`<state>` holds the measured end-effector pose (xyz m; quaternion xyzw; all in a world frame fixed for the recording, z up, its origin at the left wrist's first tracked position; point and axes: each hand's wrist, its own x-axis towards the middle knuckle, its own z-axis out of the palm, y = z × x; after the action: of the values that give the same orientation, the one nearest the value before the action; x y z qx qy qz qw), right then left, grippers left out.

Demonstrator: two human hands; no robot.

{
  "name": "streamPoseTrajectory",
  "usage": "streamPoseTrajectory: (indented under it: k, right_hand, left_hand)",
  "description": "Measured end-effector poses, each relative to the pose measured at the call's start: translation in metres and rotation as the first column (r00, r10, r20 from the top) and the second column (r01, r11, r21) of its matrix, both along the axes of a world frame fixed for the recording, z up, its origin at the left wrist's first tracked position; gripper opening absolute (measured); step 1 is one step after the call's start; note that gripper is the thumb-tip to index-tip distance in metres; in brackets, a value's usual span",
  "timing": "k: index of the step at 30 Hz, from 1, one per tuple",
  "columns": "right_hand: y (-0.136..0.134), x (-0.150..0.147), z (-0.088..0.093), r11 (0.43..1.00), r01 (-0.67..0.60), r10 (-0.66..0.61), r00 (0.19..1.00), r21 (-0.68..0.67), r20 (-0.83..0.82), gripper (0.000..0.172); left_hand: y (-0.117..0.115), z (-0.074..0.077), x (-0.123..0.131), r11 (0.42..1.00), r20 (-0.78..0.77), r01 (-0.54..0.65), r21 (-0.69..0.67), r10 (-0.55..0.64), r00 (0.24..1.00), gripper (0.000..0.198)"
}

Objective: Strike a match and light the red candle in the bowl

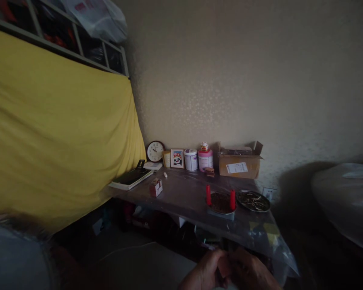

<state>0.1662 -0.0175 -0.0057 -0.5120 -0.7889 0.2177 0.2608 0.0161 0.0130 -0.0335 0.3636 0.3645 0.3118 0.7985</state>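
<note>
Holding a small reddish-brown box point(224, 266) before a grey plastic-covered desk point(184, 191).
The left hand point(206, 268) is gripping it; the right hand point(249, 266) is sitting close, too dark to tell how open or full. Two round red candles point(208, 195) are standing unlit in a brown-filled dish point(222, 215). A grey wall point(245, 80) is standing behind.

Clock point(155, 151), cup point(166, 159), picture point(177, 158), tins point(190, 160), carton point(238, 167), left to right along back of table point(181, 187), cat point(204, 146) on right tin point(206, 161), book point(132, 179) way left, cube point(156, 187) right of it, candles point(208, 195) in bowl point(214, 207) near front, plate point(252, 210) right beside, block point(224, 266) down front in left hand point(209, 266), right hand point(251, 268) alongside
</note>
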Motion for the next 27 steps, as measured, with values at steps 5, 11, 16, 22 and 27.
streamPoseTrajectory:
  k: [5,11,16,22,27]
  right_hand:
    - [0.0,-0.001,0.001,1.0,0.013,-0.012,0.999,-0.02,0.052,0.024]
    - [-0.004,-0.002,0.003,0.999,0.01,-0.008,0.998,-0.033,0.064,0.025]
    - [-0.001,-0.001,-0.002,0.997,0.011,-0.004,0.995,-0.071,0.096,0.028]
    - [-0.001,-0.001,-0.005,0.994,0.066,-0.055,0.991,-0.09,0.118,0.024]
    - [-0.004,-0.001,0.001,0.998,-0.002,0.006,0.998,-0.065,0.059,0.025]
  left_hand:
    - [-0.002,0.003,-0.001,0.999,-0.079,0.016,0.031,-0.013,0.997,0.029]
    - [0.001,-0.002,0.0,0.998,-0.062,0.058,0.035,-0.055,0.997,0.031]
    - [0.002,-0.007,-0.002,0.997,-0.089,0.069,0.039,-0.065,0.994,0.03]
    - [0.004,-0.012,-0.003,0.994,-0.157,0.099,0.05,-0.09,0.984,0.028]
    - [0.006,-0.016,-0.002,0.993,-0.184,0.112,0.044,-0.102,0.978,0.028]
